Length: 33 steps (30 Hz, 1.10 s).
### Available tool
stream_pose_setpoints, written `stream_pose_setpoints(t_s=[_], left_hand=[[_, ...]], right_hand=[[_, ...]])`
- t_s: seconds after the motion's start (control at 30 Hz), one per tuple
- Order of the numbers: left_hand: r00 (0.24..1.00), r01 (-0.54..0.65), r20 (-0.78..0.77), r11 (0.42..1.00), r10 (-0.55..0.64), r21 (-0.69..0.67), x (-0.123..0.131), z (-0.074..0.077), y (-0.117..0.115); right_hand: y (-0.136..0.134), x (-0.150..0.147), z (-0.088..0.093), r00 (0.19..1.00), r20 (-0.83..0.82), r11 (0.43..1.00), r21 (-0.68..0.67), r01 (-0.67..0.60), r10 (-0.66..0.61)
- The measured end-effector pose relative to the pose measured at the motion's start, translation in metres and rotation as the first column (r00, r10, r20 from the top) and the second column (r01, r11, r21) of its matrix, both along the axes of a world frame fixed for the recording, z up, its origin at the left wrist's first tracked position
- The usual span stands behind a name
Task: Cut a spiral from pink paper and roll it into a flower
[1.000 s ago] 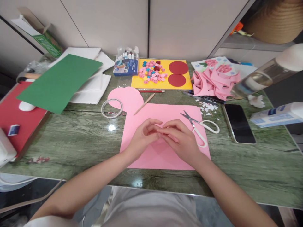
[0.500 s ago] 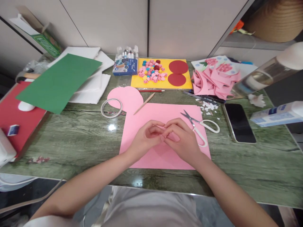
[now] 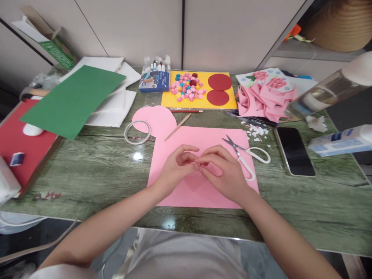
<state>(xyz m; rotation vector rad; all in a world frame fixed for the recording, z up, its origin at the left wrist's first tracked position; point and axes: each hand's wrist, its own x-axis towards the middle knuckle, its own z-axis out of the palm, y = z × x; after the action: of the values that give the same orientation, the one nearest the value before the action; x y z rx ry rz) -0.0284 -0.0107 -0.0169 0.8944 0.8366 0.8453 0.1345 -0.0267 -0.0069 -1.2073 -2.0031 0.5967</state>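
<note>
My left hand (image 3: 180, 166) and my right hand (image 3: 223, 167) meet above a pink paper sheet (image 3: 174, 195), fingertips pinched together. Whatever lies between the fingers is hidden or too small to name. White-handled scissors (image 3: 240, 149) rest on the sheet's right side, blades parted, just beyond my right hand. A pointed wooden stick (image 3: 178, 127) lies across the sheet's upper left corner. Left of it are pink paper circles (image 3: 162, 120) with a roll of narrow tape (image 3: 125, 135) overlapping one edge.
Small coloured paper pieces (image 3: 188, 91) and two dark red circles (image 3: 219, 82) lie on a yellow sheet (image 3: 168, 104). Pink scraps (image 3: 261, 101), a phone (image 3: 295, 151), a carton (image 3: 340, 141) and a tilted bottle (image 3: 322, 93) stand right. Green paper (image 3: 75, 99) lies left.
The fingers of my hands have shifted slightly at the pinch, with the left index finger now lifted a little away from the right fingers. Everything on the table stays in place.
</note>
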Motion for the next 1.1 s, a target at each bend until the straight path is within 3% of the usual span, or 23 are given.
stream_pose_setpoints(t_s=[0.17,0.47,0.83,1.1], left_hand=[[1.0,-0.002,-0.021,1.0,0.003,0.016,0.0002,-0.0023,0.0004],[1.0,0.016,-0.019,1.0,-0.016,-0.013,0.0021,0.0012,-0.0013],[0.999,0.043,-0.02,0.999,-0.043,0.012,0.0054,0.0029,-0.0034],[1.0,-0.006,-0.027,1.0,0.006,0.005,0.0024,0.0004,-0.001]], right_hand=[[0.001,0.0003,-0.006,0.997,0.023,0.997,0.025,-0.078,0.077],[0.0012,0.0014,-0.0058,0.998,0.008,0.996,0.067,0.055,-0.056],[0.0012,-0.0016,-0.0026,0.997,0.023,0.997,0.012,0.075,-0.076],[0.0009,0.0001,-0.0026,0.997,0.03,0.998,0.016,0.067,-0.067]])
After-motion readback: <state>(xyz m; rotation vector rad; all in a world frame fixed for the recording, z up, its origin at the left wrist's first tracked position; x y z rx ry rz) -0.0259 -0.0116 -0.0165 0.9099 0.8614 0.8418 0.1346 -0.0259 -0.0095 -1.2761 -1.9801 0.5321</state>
